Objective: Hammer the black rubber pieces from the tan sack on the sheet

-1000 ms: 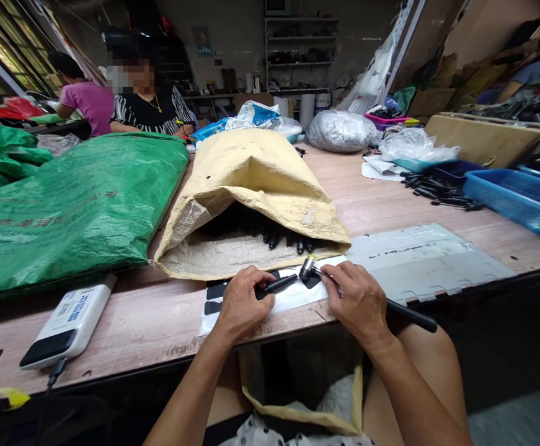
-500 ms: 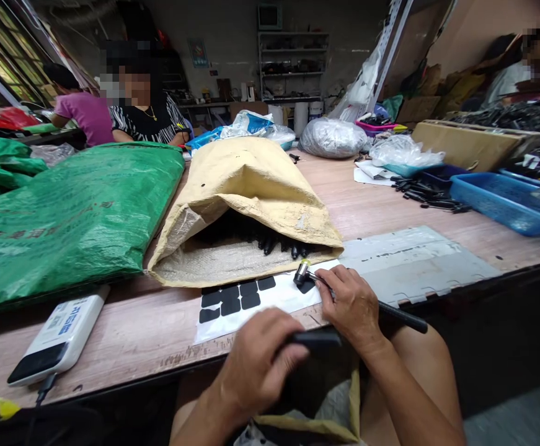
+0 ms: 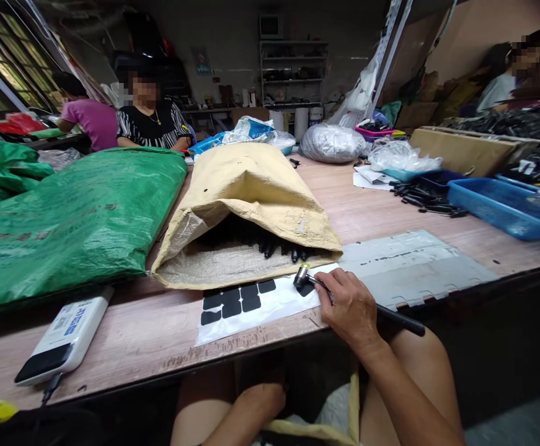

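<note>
My right hand [image 3: 351, 303] is closed around a small hammer [image 3: 413, 323]. Its metal head has a yellow face and rests over the white sheet with black rounded stickers [image 3: 242, 300]. Below the table edge, my left hand [image 3: 270, 399] reaches into shadow at the mouth of a yellow-rimmed sack [image 3: 316, 428] between my knees; its fingers are hidden, and so is anything in them. Just behind the sheet lies a large cream sack [image 3: 255, 173], mouth towards me, with black tool-like pieces [image 3: 270, 248] showing inside.
A green sack [image 3: 79, 210] and a white power bank [image 3: 65, 334] with a cable lie at left. To the right are a grey plate [image 3: 418, 260], a blue tray [image 3: 506, 207] and loose black pieces [image 3: 425, 198]. Other people sit beyond the table.
My left hand has dropped below the table edge into the sack's shadow; the black handle-shaped piece it held is out of sight. My right hand stays put with the hammer.
</note>
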`<action>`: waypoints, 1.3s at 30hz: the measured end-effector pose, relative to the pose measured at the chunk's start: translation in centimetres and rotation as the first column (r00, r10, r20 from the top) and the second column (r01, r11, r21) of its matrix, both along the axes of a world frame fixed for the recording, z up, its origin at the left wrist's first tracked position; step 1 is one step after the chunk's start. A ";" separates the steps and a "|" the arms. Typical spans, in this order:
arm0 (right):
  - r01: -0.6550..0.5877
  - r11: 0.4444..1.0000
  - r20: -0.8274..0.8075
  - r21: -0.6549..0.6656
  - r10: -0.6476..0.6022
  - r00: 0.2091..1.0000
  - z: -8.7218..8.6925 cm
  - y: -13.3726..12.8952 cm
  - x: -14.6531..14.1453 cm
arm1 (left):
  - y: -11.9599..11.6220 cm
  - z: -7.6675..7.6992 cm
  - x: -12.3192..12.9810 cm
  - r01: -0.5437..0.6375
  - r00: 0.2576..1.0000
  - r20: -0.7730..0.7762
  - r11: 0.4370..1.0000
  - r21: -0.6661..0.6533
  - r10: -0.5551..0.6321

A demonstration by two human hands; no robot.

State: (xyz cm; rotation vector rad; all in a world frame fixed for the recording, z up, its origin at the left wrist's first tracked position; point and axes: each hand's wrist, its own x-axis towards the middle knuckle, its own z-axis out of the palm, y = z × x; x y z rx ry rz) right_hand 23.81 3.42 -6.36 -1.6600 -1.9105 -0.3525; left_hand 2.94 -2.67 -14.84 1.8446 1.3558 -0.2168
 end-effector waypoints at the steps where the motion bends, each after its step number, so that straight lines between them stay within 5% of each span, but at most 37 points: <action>1: -0.001 1.000 0.002 0.002 0.001 1.000 0.0 0.0 0.0 | -0.2 1.4 0.0 0.028 0.999 -0.028 1.000 -0.013 -0.029; 4: -0.005 1.000 0.005 0.010 0.005 1.000 -0.1 0.1 0.1 | -0.1 7.3 0.0 0.187 0.977 0.105 0.982 -0.013 -0.185; 7: -0.011 1.000 0.006 0.011 0.011 1.000 -0.2 0.1 0.1 | 2.2 13.0 -0.1 0.336 0.860 0.422 0.941 -0.045 -0.287; 10: -0.010 1.000 0.004 0.010 0.010 1.000 -0.2 0.1 0.1 | 7.1 15.7 -0.1 0.075 0.889 0.424 0.967 0.243 -0.176; 13: -0.004 1.000 -0.003 0.007 0.004 1.000 -0.1 0.1 0.0 | 12.7 15.2 0.2 -0.277 0.956 0.255 0.741 0.612 0.146; 16: -0.001 1.000 -0.005 0.002 0.001 1.000 -0.1 0.1 0.0 | 16.5 13.5 0.8 -0.319 0.933 0.127 0.614 0.722 0.336; 22: 0.018 1.000 0.002 -0.009 -0.018 1.000 0.1 0.0 0.0 | 16.8 13.1 0.6 -0.252 0.924 -0.016 0.640 0.726 0.382; 27: 0.028 0.999 0.005 -0.023 -0.028 1.000 0.1 0.0 0.0 | 14.0 13.5 -2.2 -0.280 0.955 0.143 0.639 0.717 0.258; 35: -0.038 0.999 -0.002 -0.033 0.038 0.999 0.2 0.1 0.6 | 10.9 10.2 -3.9 -0.375 0.905 0.419 0.614 0.695 0.077; 39: -0.078 0.997 -0.139 0.000 0.078 0.987 1.0 0.1 0.5 | 10.9 10.4 -4.1 -0.334 0.893 0.450 0.668 0.665 -0.002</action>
